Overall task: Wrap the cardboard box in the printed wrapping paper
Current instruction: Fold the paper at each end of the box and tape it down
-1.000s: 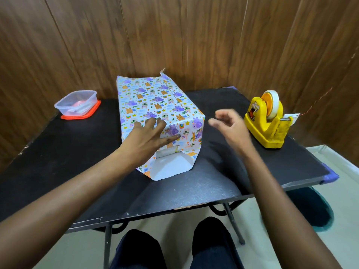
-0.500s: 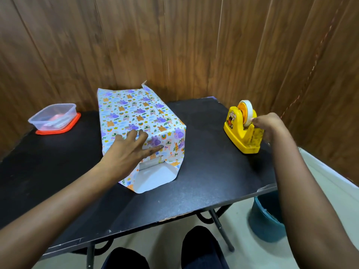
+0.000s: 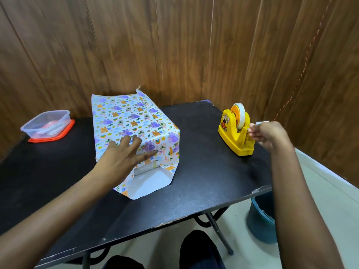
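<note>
Starting on the left, a clear tub (image 3: 45, 124) sits at the far left corner of the desk (image 3: 204, 171), well apart from the work. Mid-desk is the box (image 3: 144, 169), nearly all under the paper (image 3: 134, 121), with only a sliver showing at the near end. The left hand (image 3: 124, 154) lies flat with fingers spread, gripping nothing, just pressing the top fold down over that near edge. Below it the white flap (image 3: 149, 184) lies unfolded on the desk, so this end isn't closed yet.

Over right, the right hand (image 3: 270, 135) pinches the tape (image 3: 262, 122) end at the yellow dispenser (image 3: 236, 131), which stands near the right edge.

To do this bit well, I'd pull a short strip straight out, then snap it down across the cutter so the dispenser doesn't slide. There's no spare hand to steady it. Don't let the left hand lift, or the fold will likely spring up. Carry the strip over without letting it curl onto itself.

Room-wise, there's plenty of bare desk between box and dispenser. The flap reaches close to the front edge, and a bucket (image 3: 262, 216) sits on the floor below the right corner.
</note>
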